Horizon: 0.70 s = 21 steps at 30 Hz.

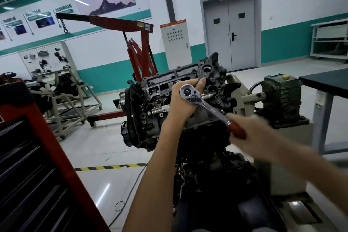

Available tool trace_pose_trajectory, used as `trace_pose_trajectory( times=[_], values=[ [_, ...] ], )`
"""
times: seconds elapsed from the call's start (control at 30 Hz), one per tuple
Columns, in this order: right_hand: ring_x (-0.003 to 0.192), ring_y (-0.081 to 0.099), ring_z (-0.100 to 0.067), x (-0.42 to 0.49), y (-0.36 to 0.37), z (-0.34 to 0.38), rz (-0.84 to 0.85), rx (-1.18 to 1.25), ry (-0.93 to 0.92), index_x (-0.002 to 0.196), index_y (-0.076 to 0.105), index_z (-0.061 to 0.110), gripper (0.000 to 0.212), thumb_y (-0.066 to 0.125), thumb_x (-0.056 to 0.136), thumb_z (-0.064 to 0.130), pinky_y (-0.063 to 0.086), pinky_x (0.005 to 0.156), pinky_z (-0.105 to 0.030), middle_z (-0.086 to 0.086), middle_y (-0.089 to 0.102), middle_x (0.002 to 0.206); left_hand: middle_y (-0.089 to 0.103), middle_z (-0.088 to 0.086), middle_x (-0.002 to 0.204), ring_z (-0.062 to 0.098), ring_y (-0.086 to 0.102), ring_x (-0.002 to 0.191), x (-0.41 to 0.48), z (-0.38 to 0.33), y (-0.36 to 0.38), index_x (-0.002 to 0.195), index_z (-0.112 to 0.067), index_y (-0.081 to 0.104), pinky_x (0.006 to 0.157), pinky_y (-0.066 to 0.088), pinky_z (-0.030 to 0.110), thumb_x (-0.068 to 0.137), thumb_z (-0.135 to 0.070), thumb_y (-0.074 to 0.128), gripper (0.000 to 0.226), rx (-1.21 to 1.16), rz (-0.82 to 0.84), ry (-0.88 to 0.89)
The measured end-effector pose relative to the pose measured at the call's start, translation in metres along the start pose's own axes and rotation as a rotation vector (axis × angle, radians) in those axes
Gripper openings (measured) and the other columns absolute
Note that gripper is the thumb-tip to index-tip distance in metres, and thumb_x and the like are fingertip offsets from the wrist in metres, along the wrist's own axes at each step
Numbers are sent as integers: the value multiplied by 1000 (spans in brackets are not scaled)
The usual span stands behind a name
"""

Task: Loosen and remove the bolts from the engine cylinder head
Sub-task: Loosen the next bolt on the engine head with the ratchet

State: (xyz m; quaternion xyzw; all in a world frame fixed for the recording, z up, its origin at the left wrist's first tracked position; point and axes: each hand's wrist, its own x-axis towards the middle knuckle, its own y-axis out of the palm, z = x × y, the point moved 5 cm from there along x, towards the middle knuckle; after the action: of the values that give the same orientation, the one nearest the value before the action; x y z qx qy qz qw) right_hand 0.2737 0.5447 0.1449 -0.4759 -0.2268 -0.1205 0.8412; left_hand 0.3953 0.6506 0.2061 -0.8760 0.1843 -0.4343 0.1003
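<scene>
A dark grey engine cylinder head (170,83) sits tilted on an engine stand in the middle of the view, its bolt holes facing me. A chrome ratchet wrench (204,102) with a red handle reaches onto it through an extension bar (208,95). My left hand (183,100) wraps around the ratchet's round head, thumb pointing up. My right hand (244,133), motion-blurred, grips the red handle at lower right. The bolt under the socket is hidden.
A red tool cabinet (35,165) with dark drawers fills the lower left. A red engine hoist (139,47) stands behind the engine. The stand's green gearbox (282,98) is at right, beside a dark table (327,81). Yellow-black floor tape (111,166) runs left.
</scene>
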Motion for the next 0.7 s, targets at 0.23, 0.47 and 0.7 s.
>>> trace_pose_trajectory(
  times=[0.23,0.47,0.7],
  values=[
    [45,53,-7,-1,-9,-8,-11,-125,41,79,47,29,26,61,79,7,49,48,-20,3,54,59,34,-3,46,8,29,43,-4,4,5,50,-11,40,47,24,26,96,-14,56,49,-34,-64,-2],
    [35,40,-7,-16,95,46,-222,645,202,67,43,32,36,59,81,3,39,38,-21,4,43,50,34,5,50,6,28,41,-6,-3,6,58,14,49,45,21,14,96,-11,53,46,2,-221,2],
    [42,46,-6,-9,6,3,20,76,-5,73,50,15,24,64,73,-5,36,43,-12,4,47,50,31,-3,47,7,27,44,-3,-2,5,48,-12,34,48,24,24,95,-11,57,52,13,-4,15]
  ],
)
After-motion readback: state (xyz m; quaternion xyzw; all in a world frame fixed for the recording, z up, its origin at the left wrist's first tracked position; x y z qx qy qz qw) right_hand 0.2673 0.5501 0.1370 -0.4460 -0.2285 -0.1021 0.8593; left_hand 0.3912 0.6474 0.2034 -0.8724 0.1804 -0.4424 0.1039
